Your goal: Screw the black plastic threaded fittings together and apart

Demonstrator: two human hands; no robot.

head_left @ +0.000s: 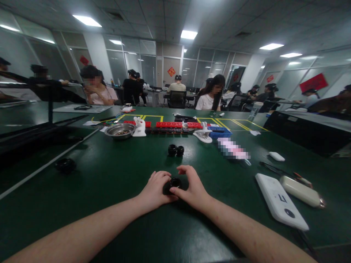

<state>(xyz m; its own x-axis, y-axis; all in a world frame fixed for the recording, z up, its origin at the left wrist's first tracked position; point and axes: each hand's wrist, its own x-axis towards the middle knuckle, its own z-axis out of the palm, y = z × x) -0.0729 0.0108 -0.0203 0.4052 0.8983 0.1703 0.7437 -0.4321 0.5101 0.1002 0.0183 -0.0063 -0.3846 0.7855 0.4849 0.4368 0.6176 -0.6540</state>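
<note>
In front of me on the green table lies a small black round part (pixel 175 182), its glossy ring-like opening facing up. My left hand (pixel 156 188) is closed around its left side, the fingers curled over it. My right hand (pixel 192 184) curves in from the other side. Its thumb tip touches or nearly touches the front of the part, while the forefinger stands apart behind it. Two similar black round parts (pixel 176 150) stand side by side farther back. Another black part (pixel 65 165) lies off to the left.
Across the back stand a metal bowl (pixel 120 130) with small pieces, white clamps (pixel 139 127), a red strip (pixel 175 124) and a blue tray (pixel 221 131). A white device (pixel 281 201) and a cream cylindrical object (pixel 300 190) lie at the right. Other people sit beyond the table.
</note>
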